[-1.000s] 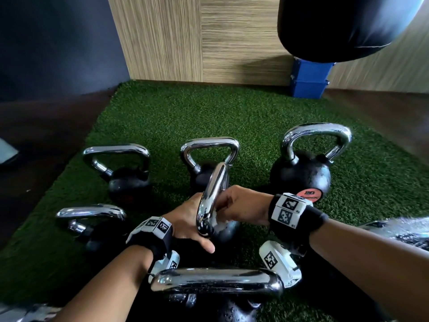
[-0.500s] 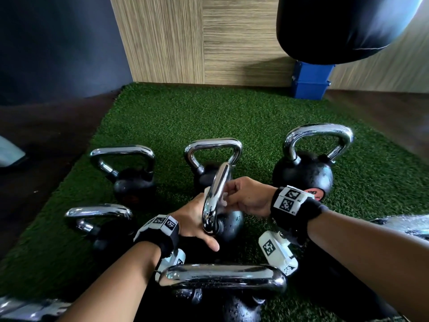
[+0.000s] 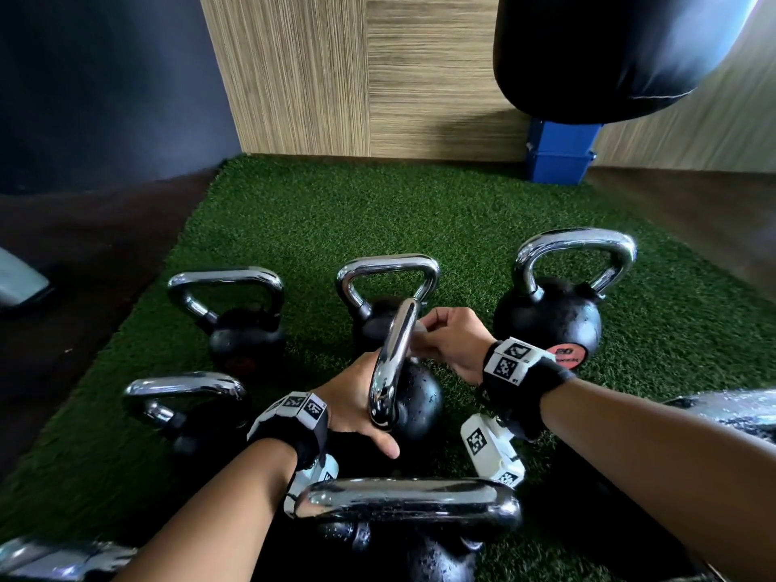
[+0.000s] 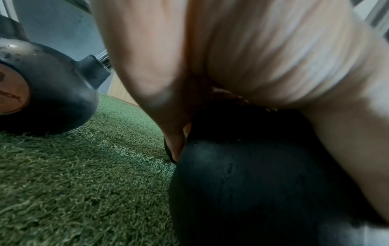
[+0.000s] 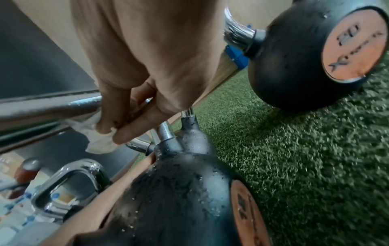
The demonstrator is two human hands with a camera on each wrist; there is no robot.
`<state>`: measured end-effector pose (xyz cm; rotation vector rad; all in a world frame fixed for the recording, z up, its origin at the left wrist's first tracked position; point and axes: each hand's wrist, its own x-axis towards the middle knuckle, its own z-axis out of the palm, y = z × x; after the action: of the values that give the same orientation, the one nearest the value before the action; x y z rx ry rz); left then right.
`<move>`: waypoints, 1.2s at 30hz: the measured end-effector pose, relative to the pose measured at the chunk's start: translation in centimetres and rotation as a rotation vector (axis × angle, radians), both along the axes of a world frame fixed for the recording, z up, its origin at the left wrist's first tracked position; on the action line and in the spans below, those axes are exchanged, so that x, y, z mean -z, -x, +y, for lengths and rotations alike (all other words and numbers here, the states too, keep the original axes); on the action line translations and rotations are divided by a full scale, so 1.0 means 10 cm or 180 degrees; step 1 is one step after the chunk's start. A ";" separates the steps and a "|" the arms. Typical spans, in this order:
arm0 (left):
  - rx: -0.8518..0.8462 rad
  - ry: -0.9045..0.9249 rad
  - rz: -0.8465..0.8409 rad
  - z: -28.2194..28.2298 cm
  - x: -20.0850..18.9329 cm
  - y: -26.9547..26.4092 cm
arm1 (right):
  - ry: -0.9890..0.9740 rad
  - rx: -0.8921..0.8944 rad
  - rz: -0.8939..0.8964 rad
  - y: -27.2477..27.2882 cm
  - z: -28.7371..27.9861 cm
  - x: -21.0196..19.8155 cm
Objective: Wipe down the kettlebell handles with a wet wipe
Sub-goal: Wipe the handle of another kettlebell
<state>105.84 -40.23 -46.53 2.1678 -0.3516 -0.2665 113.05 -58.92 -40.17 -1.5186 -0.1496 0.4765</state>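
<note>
The middle kettlebell stands on the turf, its chrome handle edge-on to me. My left hand cups the black ball below the handle, thumb lying along its near side; the left wrist view shows the palm wrapped over the ball. My right hand pinches a white wet wipe against the handle's upper part. In the right wrist view the fingers press the crumpled wipe round the chrome bar, above the wet ball.
Other chrome-handled kettlebells stand around: back left, back middle, back right, left, and right under me. All sit on a green turf mat. A black punching bag hangs over a blue box.
My right hand has slid the wipe up the handle toward its far end. The left hand stays on the ball.
</note>
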 end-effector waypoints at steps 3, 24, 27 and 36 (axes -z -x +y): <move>-0.0007 -0.0023 -0.0020 0.02 0.03 0.00 | 0.0278 0.0113 -0.0321 0.01 0.00 0.02; -0.0029 -0.0820 -0.0263 -0.04 -0.05 0.06 | 0.0952 0.0623 0.0267 -0.01 0.26 0.01; 0.0058 -0.1121 -0.0266 -0.07 -0.20 0.15 | 0.1215 0.0546 0.0184 -0.01 0.26 0.00; -0.0312 -0.1282 0.0243 0.01 -1.03 0.42 | 0.2271 0.0374 -0.1351 0.01 0.08 -0.13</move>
<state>101.69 -40.16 -36.20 2.5529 -0.1557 -0.3903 112.99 -58.10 -38.89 -2.3062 -0.2331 0.0968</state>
